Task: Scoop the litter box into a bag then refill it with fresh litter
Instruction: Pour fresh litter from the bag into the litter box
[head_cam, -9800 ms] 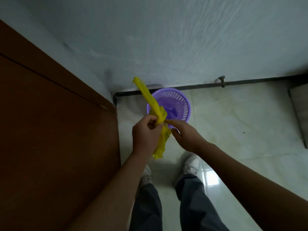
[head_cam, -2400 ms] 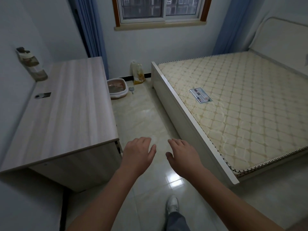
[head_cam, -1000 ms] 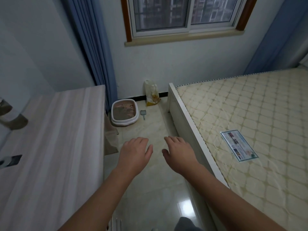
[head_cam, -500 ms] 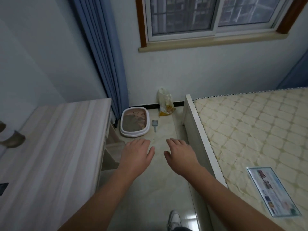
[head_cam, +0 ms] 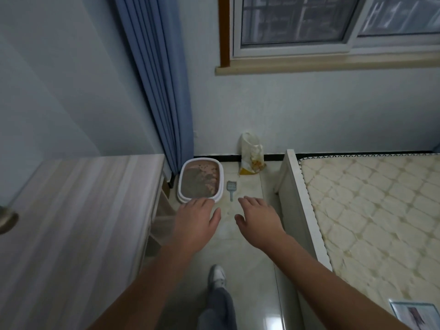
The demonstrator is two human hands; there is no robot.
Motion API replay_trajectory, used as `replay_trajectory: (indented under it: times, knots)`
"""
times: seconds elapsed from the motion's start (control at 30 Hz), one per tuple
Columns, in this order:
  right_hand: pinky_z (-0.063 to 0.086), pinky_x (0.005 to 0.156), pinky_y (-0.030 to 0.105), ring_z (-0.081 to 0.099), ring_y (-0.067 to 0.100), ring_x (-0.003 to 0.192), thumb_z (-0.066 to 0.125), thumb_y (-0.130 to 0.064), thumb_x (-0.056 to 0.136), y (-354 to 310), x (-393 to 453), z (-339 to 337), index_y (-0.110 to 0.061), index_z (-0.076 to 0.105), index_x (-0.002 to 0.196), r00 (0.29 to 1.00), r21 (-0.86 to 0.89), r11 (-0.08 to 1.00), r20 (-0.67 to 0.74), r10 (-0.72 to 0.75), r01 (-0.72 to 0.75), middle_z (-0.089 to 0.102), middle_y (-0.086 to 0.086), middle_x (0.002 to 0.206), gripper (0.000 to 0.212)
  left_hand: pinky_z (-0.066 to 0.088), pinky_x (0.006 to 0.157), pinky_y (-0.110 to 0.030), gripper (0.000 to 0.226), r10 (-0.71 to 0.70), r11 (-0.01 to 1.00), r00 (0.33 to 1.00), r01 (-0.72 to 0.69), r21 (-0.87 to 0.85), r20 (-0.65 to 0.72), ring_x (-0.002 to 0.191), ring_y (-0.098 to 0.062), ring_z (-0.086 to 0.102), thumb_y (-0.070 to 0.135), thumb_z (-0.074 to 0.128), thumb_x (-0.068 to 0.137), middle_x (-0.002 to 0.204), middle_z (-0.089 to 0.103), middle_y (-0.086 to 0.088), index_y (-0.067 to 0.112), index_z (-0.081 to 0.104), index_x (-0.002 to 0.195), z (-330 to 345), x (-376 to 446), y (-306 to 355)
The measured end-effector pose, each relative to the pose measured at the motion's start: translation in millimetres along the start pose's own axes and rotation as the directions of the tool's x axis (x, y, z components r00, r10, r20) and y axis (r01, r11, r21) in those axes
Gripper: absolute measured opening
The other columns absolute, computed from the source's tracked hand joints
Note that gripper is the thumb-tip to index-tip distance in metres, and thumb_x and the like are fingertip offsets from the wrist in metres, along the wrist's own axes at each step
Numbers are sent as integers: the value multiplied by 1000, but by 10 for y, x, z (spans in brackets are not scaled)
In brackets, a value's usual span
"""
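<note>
left hand (head_cam: 195, 224) flat, fingers spread, holding nothing | right hand (head_cam: 258, 220) likewise (both in the air) | litter box (head_cam: 201, 182) on floor by curtain (head_cam: 159, 75) | scoop (head_cam: 231, 188) just beside it | litter bag (head_cam: 251, 154) against wall

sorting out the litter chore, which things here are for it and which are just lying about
For the job: litter box, scoop, litter bag, left hand and right hand, both empty.

Just there: bed, desk, curtain, window.
</note>
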State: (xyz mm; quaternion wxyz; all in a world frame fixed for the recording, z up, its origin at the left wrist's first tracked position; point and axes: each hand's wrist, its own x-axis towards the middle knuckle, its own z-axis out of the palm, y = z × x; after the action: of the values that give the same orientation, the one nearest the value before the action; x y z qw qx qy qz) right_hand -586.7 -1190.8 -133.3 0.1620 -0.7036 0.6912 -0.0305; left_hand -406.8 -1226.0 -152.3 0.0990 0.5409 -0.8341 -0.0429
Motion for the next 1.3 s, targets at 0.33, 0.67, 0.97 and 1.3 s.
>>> replay_trajectory:
  times: [0.33,0.67,0.97,1.3]
  knots:
    - [34,108,36,35,21,137,41,-38,99,147,1428,-246,-18,36,144,996,10,996,-6,94,-94,41,0,149,49,49,82,-36,35,31,999,994,-27,-33,108,96,-17,59,42,36,100,109,65,5,23,61,116,173,1536,-498]
    - [35,107,36,36,22,136,41,-38,99,591,2308,-418,-18,37,144,997,39,996,-3,78,-78,43,-1,148,49,45,92,-34,38,-34,999,991,36,-9,131,104,-15,56,43,33,102,120,62,4,23,58,123,119,2338,-522]
    - [36,104,36,38,21,134,42,-38,99,774,2922,-237,-19,39,141,1000,47,999,9,15,-15,46,-1,144,46,43,102,-33,48,-87,996,981,89,0,170,120,-15,54,44,32,103,138,55,3,21,48,141,350,2710,-561]
    - [36,108,37,37,22,136,42,-37,99,926,3700,728,-18,35,146,992,89,989,49,114,-118,43,0,149,52,48,83,-35,48,-124,989,971,139,-58,205,97,-21,61,44,27,98,110,66,0,19,63,117,1596,3090,-1189]
